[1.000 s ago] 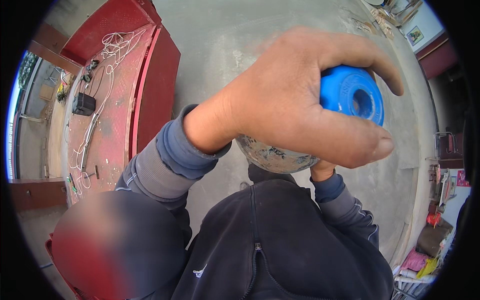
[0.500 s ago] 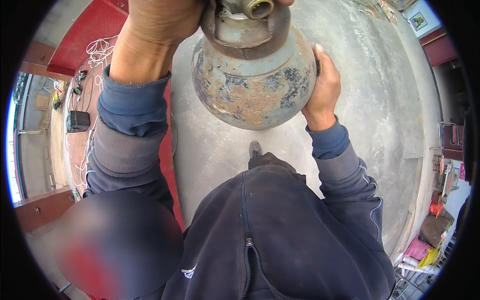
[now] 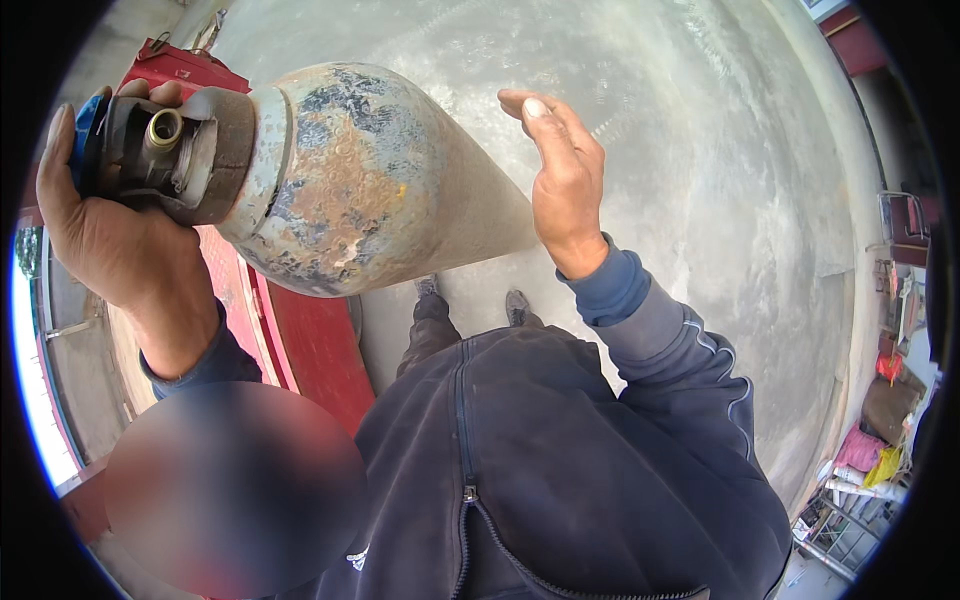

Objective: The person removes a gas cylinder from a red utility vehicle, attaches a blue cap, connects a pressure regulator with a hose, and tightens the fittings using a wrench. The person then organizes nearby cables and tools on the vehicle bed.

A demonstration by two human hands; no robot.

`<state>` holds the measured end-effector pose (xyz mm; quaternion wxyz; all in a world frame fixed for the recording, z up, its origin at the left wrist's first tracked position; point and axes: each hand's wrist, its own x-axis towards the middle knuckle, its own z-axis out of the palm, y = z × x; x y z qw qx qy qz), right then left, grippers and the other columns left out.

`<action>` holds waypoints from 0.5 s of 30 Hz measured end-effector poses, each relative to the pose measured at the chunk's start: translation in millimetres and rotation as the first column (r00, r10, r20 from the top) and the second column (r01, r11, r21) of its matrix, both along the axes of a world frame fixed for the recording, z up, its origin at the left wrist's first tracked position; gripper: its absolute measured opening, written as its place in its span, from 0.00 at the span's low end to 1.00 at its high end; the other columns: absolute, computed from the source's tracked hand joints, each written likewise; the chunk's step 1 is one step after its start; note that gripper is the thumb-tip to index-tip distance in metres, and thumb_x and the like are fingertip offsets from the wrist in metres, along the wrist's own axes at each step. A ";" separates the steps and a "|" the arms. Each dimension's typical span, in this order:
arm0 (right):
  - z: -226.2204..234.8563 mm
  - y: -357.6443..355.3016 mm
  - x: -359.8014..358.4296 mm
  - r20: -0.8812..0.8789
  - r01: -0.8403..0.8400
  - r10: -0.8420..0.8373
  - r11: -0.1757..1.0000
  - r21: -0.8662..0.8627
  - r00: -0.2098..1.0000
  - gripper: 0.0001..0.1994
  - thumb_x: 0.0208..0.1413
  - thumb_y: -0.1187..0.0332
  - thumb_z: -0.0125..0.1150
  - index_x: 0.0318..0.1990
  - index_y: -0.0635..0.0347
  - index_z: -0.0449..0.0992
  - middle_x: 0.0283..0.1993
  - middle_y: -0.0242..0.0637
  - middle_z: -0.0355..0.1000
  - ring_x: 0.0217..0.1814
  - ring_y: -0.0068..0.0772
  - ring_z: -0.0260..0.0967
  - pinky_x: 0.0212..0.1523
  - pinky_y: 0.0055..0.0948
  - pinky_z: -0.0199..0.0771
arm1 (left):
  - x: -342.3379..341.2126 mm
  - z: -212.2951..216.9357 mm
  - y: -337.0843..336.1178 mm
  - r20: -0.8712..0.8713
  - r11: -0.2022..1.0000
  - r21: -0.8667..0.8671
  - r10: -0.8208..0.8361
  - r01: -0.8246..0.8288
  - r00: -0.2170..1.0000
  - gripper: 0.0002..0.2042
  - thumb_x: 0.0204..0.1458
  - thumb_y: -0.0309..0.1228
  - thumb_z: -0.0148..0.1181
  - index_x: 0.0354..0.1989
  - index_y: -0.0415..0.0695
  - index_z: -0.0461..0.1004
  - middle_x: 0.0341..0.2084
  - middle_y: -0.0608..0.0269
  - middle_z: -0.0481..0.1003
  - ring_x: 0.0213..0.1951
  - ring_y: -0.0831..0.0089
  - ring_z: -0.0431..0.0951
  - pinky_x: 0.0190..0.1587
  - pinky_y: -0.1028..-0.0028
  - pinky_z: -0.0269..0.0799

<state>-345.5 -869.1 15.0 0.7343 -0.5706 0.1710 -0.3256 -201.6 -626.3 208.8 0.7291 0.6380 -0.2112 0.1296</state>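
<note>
A large grey gas cylinder (image 3: 360, 190) with rusty, flaking paint leans to the left, its valve end toward me and its far end low over the floor. My left hand (image 3: 125, 240) is wrapped round the cylinder's top, at the rusty valve guard (image 3: 215, 165). Inside that guard a brass valve outlet (image 3: 165, 128) shows, and a blue part (image 3: 85, 145) sits at the very top. Off to the cylinder's right, my right hand (image 3: 565, 190) is open with fingers stretched out. Whether its palm edge touches the cylinder's lower body, I cannot tell.
A red metal ledge or bed (image 3: 320, 350) stands along the left, close under the cylinder. Grey concrete floor (image 3: 720, 250) spreads ahead and right. Bags and a metal rack (image 3: 840, 530) are at the far right. A blurred round patch hides the lower left.
The cylinder has tipped over to the left. My left hand has moved left and lower with its top. My right hand has come off the cylinder's shoulder and opened.
</note>
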 end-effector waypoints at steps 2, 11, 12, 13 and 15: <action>-4.7 14.6 1.2 -0.096 -0.023 0.018 0.998 -0.056 0.995 0.22 0.76 0.58 0.53 0.59 0.70 0.82 0.54 0.42 0.80 0.61 0.34 0.72 0.65 0.35 0.68 | -16.1 -4.0 -25.7 0.121 0.982 -0.037 0.190 -0.186 0.974 0.25 0.73 0.46 0.50 0.58 0.32 0.76 0.51 0.40 0.85 0.53 0.47 0.88 0.66 0.53 0.80; -32.0 93.2 10.4 0.008 0.244 -0.245 0.965 -0.095 0.970 0.32 0.81 0.55 0.39 0.77 0.77 0.59 0.75 0.53 0.68 0.77 0.43 0.66 0.77 0.40 0.61 | 91.0 13.2 1.7 0.000 0.617 0.242 -0.772 0.749 0.636 0.43 0.63 0.58 0.58 0.75 0.32 0.66 0.69 0.35 0.71 0.71 0.45 0.73 0.76 0.51 0.65; -33.8 103.1 7.5 -0.005 0.270 -0.271 0.960 -0.073 0.962 0.33 0.81 0.55 0.37 0.79 0.77 0.56 0.78 0.52 0.65 0.80 0.43 0.62 0.79 0.40 0.58 | 112.1 16.7 -8.8 -0.013 0.514 0.342 -0.834 0.787 0.551 0.43 0.60 0.57 0.62 0.73 0.32 0.67 0.66 0.36 0.73 0.70 0.46 0.75 0.75 0.51 0.66; -35.7 113.1 10.8 -0.004 0.346 -0.347 0.934 -0.089 0.938 0.33 0.82 0.54 0.36 0.80 0.75 0.55 0.81 0.51 0.61 0.83 0.43 0.58 0.81 0.41 0.54 | 129.1 16.1 -31.7 0.044 0.449 0.355 -0.884 0.820 0.466 0.43 0.59 0.58 0.63 0.72 0.32 0.69 0.64 0.36 0.74 0.69 0.45 0.75 0.73 0.51 0.68; -41.4 118.0 30.1 0.037 0.406 -0.407 0.913 0.034 0.913 0.33 0.82 0.51 0.35 0.79 0.71 0.59 0.79 0.48 0.64 0.81 0.42 0.61 0.81 0.41 0.56 | 153.9 13.3 -76.1 0.129 0.290 0.296 -0.956 0.910 0.263 0.43 0.60 0.61 0.61 0.69 0.32 0.71 0.62 0.37 0.76 0.67 0.44 0.77 0.70 0.50 0.72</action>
